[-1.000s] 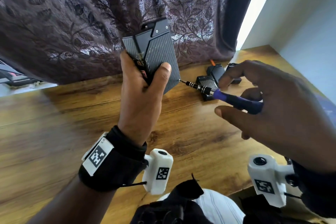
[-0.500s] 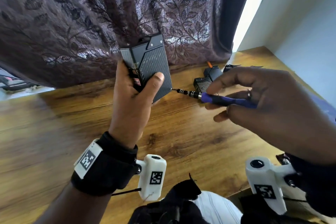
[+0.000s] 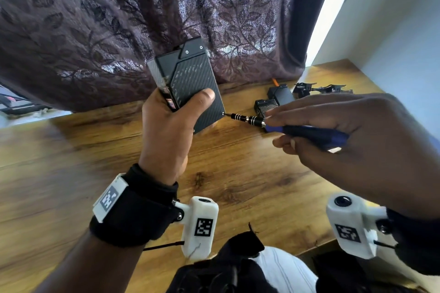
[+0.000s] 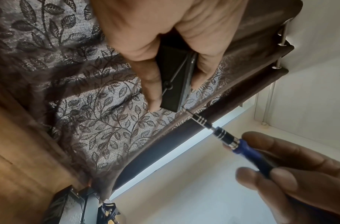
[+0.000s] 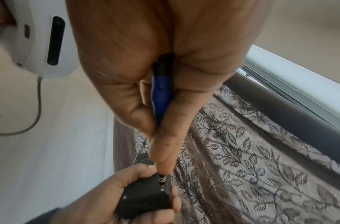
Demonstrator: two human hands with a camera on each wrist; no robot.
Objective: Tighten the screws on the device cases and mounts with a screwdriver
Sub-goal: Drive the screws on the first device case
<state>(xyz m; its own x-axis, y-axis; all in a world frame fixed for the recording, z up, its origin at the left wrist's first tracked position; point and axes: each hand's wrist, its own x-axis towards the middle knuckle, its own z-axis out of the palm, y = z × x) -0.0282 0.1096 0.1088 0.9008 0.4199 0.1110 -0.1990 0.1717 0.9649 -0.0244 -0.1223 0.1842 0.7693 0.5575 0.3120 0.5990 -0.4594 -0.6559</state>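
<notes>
Both grips are busy: my left hand (image 3: 166, 135) wraps the lower half of the black device case (image 3: 190, 83), thumb pressed flat across its carbon-weave face, fingers curled behind it. That forearm rises from the lower left of the head view, wrist bent back, so the case stands nearly upright above the table (image 3: 71, 173), at centre frame in front of the curtain (image 3: 95, 19).

From the right side of the frame my right hand (image 3: 352, 140) reaches in, palm down, pinching the blue handle of the screwdriver (image 3: 297, 129) between thumb and fingers, index finger laid along the top. Its banded black-and-silver shaft points left and slightly up, and the tip sits on a screw at the case's lower right corner. In the right wrist view the bit meets a small bright screw on the case face, with a second screw showing near the other bottom corner.

The case is a slim dark slab with a plain black cap at the top carrying two small screws.

Behind the screwdriver, at the upper right of the head view, smaller black cases and mounts (image 3: 273, 102) lie on the table.
</notes>
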